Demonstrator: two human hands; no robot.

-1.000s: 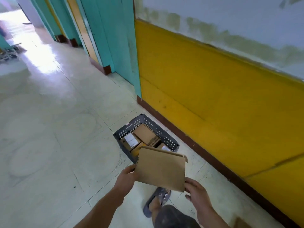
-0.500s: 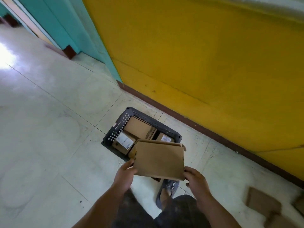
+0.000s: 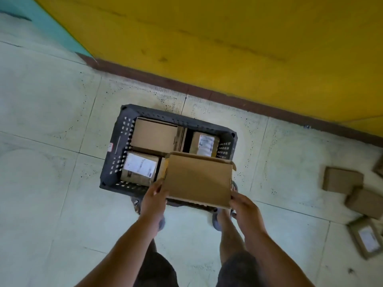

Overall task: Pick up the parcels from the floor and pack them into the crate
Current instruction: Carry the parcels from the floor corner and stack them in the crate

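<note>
Head view: left hand (image 3: 154,200) and right hand (image 3: 243,206) each grip a near corner of a flat cardboard parcel (image 3: 199,179) — it hangs above the near-right part of the dark crate (image 3: 116,150). Three boxes (image 3: 154,134) sit inside; loose parcels (image 3: 342,180) lie on the floor (image 3: 51,183), right.

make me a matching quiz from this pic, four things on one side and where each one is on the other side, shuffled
Things:
1. black crate
2. large cardboard parcel
3. labelled parcel at the crate's left
4. plain parcel at far right

Places:
A. inside the crate
B. held between left hand and right hand
C. on the floor, holding parcels
D. on the floor to the person's right, outside the crate

Pairs: 1-C, 2-B, 3-A, 4-D
</note>
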